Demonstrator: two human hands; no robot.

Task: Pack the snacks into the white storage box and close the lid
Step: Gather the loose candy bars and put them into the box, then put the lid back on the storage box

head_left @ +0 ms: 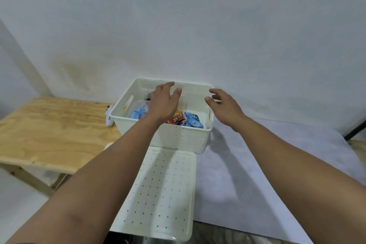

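Observation:
The white storage box [178, 138] stands against the wall with its top uncovered. Inside lie a light blue packet [139, 113], a red snack packet [176, 120] and a blue-and-white packet [193, 121]. My left hand [163, 103] hovers over the box's middle, fingers spread, holding nothing. Over the box's right rim floats my right hand [223, 108], also with fingers apart and nothing in it. The white perforated lid [162, 194] lies flat on the table in front of the box, partly under my left forearm.
A plywood side table [49, 130] sits to the left, with a small white object [109, 119] next to the box. A pale grey sheet [257, 164] covers the table under the box. A dark stand leg [354, 131] shows at the far right.

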